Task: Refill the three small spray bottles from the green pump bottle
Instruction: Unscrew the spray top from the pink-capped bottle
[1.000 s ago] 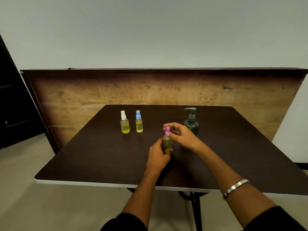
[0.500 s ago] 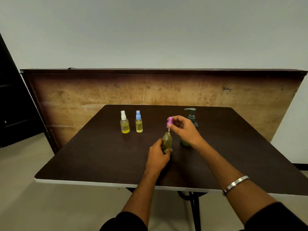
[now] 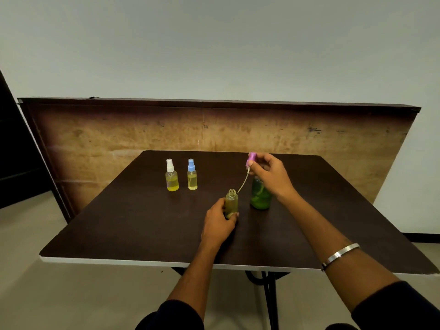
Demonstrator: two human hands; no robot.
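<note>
My left hand (image 3: pixel 217 221) grips a small clear spray bottle (image 3: pixel 231 203) standing upright on the dark table (image 3: pixel 133 222), its neck uncapped. My right hand (image 3: pixel 270 173) holds the pink spray cap (image 3: pixel 250 160) lifted above and to the right, its thin dip tube (image 3: pixel 243 183) hanging down with its tip just outside the neck. The green pump bottle (image 3: pixel 260 195) stands right behind my right hand, its pump head hidden. Two more small spray bottles stand at the back left: one with a white cap (image 3: pixel 172 175), one with a blue cap (image 3: pixel 192 174), both holding yellow liquid.
A wooden board (image 3: pixel 119 136) stands upright behind the table. The table's white front edge (image 3: pixel 107 260) is close to me. A dark doorway or cabinet (image 3: pixel 14 151) lies at the far left.
My right hand has pulled the pink cap up and rightward off the small bottle, drawing the dip tube out of the neck. My left hand has kept its hold on the bottle.
</note>
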